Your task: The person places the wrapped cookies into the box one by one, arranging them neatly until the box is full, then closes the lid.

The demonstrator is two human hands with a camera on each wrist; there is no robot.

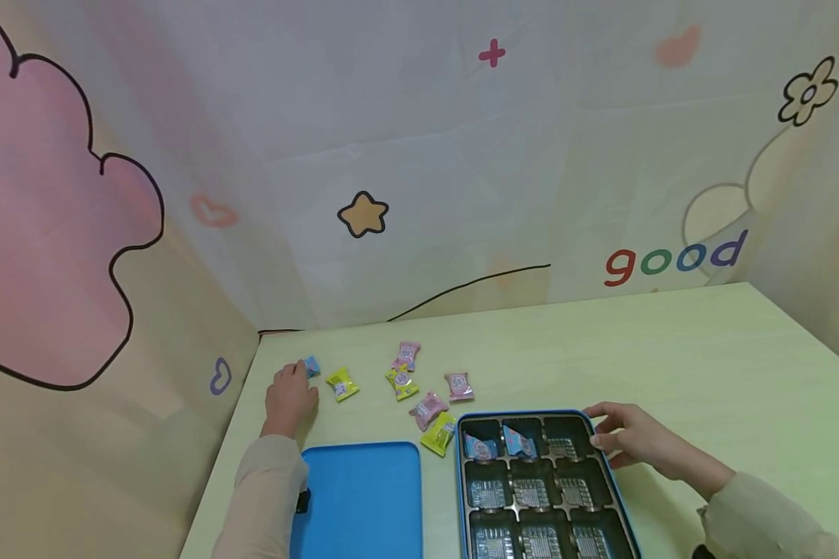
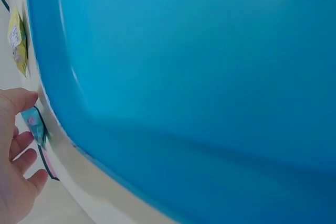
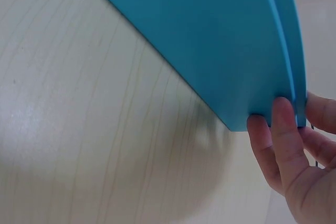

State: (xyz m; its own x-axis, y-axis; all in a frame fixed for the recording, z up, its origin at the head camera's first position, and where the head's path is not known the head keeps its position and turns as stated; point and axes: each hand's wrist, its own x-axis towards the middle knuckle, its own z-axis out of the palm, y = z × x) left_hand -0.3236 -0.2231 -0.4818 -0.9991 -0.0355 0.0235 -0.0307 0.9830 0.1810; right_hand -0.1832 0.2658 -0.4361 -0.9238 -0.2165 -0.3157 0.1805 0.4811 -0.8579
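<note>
My left hand reaches to the far left of the table, its fingertips at a blue wrapped candy. In the left wrist view the thumb and fingers stand apart on either side of that candy. My right hand grips the far right corner of a blue box, thumb at the rim and fingers against the outer wall. Inside the box is a black tray with several compartments. One blue candy sits in its far left compartment and another in the far middle one.
A blue lid lies left of the box. Beyond it are a yellow candy and several pink and yellow ones, including a pink candy and a yellow candy beside the box. A printed cloth rises behind the table.
</note>
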